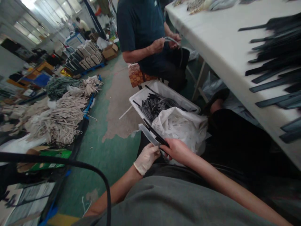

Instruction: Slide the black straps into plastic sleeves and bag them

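Observation:
My left hand [146,158], in a pale glove, is closed on the lower end of a translucent whitish strip [148,134]. Against it, my right hand [176,148], which is bare, wraps round a black strip [156,134] that points up and away beside the whitish one. Both hands meet above my lap, so the strips' lower ends are partly hidden. Just beyond them a white plastic bin [185,99] holds many short black strips [152,106]. A white plastic bag [181,125] full of pale scraps rests over the bin's near side.
To the right, bundles of dark strips [277,59] lie on a white table [225,40]. Across the bin a seated person [143,34] holds a clear strip [172,40]. Left are pallets with beige bundles [61,116]. A black cable [89,166] crosses the lower left.

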`<action>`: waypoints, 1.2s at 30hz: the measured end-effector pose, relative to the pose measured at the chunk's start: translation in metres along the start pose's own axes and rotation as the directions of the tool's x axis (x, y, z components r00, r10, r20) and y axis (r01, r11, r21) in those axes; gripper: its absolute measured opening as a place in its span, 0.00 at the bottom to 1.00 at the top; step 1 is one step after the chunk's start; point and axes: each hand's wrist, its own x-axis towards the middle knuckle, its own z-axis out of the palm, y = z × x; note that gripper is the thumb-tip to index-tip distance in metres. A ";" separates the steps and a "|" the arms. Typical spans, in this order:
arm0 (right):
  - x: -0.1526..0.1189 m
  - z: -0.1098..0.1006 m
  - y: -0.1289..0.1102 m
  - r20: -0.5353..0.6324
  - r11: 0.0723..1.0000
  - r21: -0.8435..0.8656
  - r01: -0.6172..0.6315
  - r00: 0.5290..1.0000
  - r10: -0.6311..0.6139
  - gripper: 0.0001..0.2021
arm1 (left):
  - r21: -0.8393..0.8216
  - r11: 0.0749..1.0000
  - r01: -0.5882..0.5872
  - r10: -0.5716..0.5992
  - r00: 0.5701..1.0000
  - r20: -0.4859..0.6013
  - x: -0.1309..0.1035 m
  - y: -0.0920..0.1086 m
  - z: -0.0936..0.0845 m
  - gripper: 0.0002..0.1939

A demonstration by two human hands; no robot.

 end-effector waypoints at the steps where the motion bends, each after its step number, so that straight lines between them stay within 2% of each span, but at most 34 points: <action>1: 0.002 0.001 0.000 -0.003 1.000 -0.002 0.002 1.000 -0.002 0.09 | -0.005 1.000 -0.008 0.008 1.000 -0.008 0.001 -0.001 -0.001 0.16; 4: 0.001 0.000 0.002 0.034 0.999 -0.033 -0.007 0.999 0.008 0.08 | -0.060 0.993 -0.106 0.097 0.986 -0.138 0.006 0.005 -0.008 0.15; 6: -0.002 -0.001 0.002 0.041 0.998 -0.066 -0.024 0.999 0.026 0.08 | -0.052 0.992 -0.117 0.106 0.977 -0.183 0.008 0.008 -0.010 0.15; 9: -0.001 0.000 0.003 -0.014 0.996 -0.078 -0.035 0.999 0.034 0.10 | 0.036 0.999 -0.017 0.019 0.997 -0.069 0.007 0.003 -0.003 0.15; 11: 0.000 0.000 0.004 -0.049 0.998 -0.054 -0.026 0.999 0.023 0.11 | 0.071 0.998 -0.003 0.003 1.000 -0.011 0.006 0.000 0.002 0.16; 12: -0.001 -0.001 0.004 -0.058 0.999 -0.038 -0.018 0.998 0.016 0.11 | 0.065 0.997 -0.030 0.032 0.999 -0.023 0.007 0.000 0.003 0.15; 15: -0.004 -0.002 0.007 -0.037 1.000 -0.015 0.001 0.999 -0.002 0.10 | 0.038 0.989 -0.141 0.145 0.977 -0.154 0.011 0.009 -0.002 0.13; 16: -0.005 -0.002 0.007 -0.034 1.000 -0.026 -0.005 0.999 0.004 0.09 | 0.049 0.988 -0.143 0.150 0.972 -0.178 0.013 0.012 -0.004 0.13; 17: -0.005 -0.002 0.007 -0.041 0.999 -0.039 -0.013 0.999 0.012 0.09 | 0.073 0.990 -0.119 0.130 0.977 -0.169 0.014 0.012 -0.004 0.12; 21: -0.003 -0.002 0.006 -0.122 1.000 -0.025 -0.019 0.992 0.016 0.11 | 0.156 0.988 0.000 0.001 1.000 -0.008 0.014 0.003 0.006 0.13; 23: -0.005 -0.005 0.009 -0.124 1.000 0.019 -0.020 0.992 0.023 0.11 | 0.131 0.990 -0.042 0.046 0.999 -0.026 0.016 0.003 0.009 0.13; 27: -0.011 -0.008 0.019 -0.054 0.997 0.072 -0.034 0.998 0.038 0.09 | 0.110 0.986 -0.127 0.143 0.977 -0.159 0.025 0.013 0.003 0.14; 29: -0.011 -0.008 0.021 -0.072 0.996 0.078 -0.042 0.996 0.047 0.09 | 0.148 0.986 -0.081 0.098 0.989 -0.113 0.024 0.011 0.006 0.14; 32: -0.007 -0.008 0.019 -0.137 0.993 0.111 -0.028 0.990 0.043 0.09 | 0.196 0.980 -0.018 0.012 0.999 0.031 0.018 0.001 0.022 0.12; 34: -0.006 -0.009 0.020 -0.141 0.983 0.184 -0.015 0.989 0.041 0.09 | 0.152 0.988 -0.023 0.020 1.000 0.023 0.019 -0.002 0.029 0.12; 36: -0.009 -0.011 0.025 -0.098 0.959 0.283 -0.028 0.993 0.058 0.08 | 0.099 0.994 -0.041 0.047 0.997 -0.054 0.024 0.003 0.027 0.12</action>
